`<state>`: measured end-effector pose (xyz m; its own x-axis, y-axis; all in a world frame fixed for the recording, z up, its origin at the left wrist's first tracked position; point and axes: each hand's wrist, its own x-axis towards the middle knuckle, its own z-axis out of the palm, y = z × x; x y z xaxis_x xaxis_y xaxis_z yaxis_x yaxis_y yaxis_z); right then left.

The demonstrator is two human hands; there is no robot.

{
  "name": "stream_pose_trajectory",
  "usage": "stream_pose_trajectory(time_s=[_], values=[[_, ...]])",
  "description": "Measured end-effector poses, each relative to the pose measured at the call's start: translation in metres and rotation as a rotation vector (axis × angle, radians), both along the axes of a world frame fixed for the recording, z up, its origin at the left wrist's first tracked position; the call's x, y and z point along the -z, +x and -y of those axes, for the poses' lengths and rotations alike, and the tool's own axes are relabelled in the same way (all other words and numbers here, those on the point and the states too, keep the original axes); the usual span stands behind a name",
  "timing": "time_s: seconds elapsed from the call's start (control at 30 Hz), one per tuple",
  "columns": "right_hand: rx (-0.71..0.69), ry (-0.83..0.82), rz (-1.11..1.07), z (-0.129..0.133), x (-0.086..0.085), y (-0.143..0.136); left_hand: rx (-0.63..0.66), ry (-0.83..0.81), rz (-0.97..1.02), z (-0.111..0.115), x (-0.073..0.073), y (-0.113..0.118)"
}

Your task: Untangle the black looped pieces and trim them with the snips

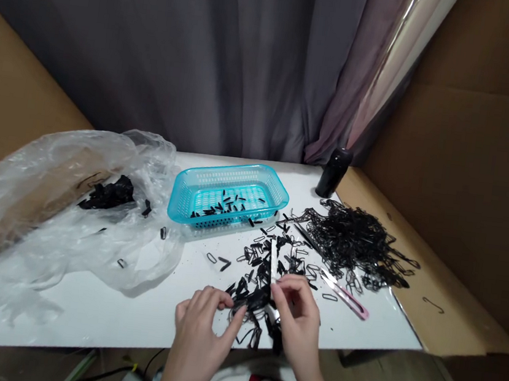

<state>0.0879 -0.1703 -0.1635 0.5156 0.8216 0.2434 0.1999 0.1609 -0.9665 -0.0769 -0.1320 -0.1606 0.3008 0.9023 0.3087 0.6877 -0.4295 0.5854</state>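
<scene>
Left hand (200, 326) fingertips pin black loops (252, 301), steadying them | right hand (297, 319) pinches a blade (275, 261) upright just beside | teal basket (228, 195) beyond both, within reach.

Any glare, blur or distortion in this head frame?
Head view: edges bow from wide-angle distortion; soft sheen on the clear plastic bag; dim curtain behind; white table evenly lit; left hand and right hand sharp, casting faint shadows.

bare table (82, 311) front left, plastic bag (49, 202) crowding left, basket (228, 195) behind, black tangle (355, 240) (dense) right
</scene>
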Motion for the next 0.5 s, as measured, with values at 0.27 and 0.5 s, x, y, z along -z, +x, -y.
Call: stream_pose_trajectory(time_s=[0.27, 0.5], values=[[-0.05, 0.042, 0.073, -0.001, -0.002, 0.001, 0.073, -0.155, 0.124, -0.005, -0.004, -0.002], [-0.389, -0.038, 0.144, 0.003, -0.011, -0.002, 0.034, -0.427, 0.494, -0.005, -0.011, 0.002]])
